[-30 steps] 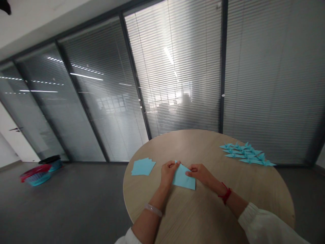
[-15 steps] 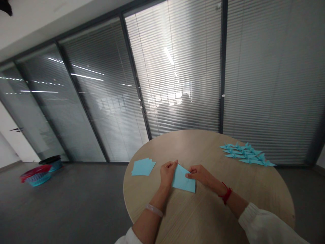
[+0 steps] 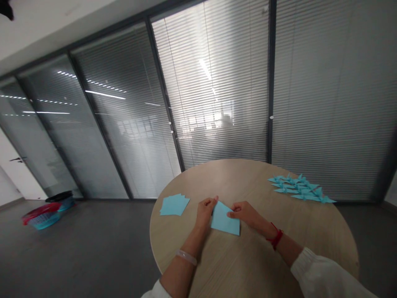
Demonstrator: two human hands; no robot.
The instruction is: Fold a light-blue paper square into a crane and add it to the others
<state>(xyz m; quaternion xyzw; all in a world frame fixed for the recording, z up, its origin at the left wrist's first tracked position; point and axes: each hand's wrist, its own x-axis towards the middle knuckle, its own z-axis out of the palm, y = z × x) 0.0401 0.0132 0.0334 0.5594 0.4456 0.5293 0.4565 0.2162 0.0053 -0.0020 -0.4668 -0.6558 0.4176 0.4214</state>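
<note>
A light blue sheet of origami paper is held between my hands near the middle of the round table. My left hand pinches its upper left corner, fingertips together. On the paper's right edge, my right hand grips with thumb and forefinger. The upper edge slants down to the right, and whether the sheet is folded there I cannot tell. To the left lies a loose stack of blue paper sheets. Several folded blue paper cranes stand in rows at the table's far right.
The round wooden table stands before a glass partition with blinds. On the floor at the left are a blue basket with a red rim and a dark-rimmed basket. A white door is at far left.
Almost nothing differs. The view has shifted very slightly; both hands keep their hold on the blue paper in nearly the same place.
</note>
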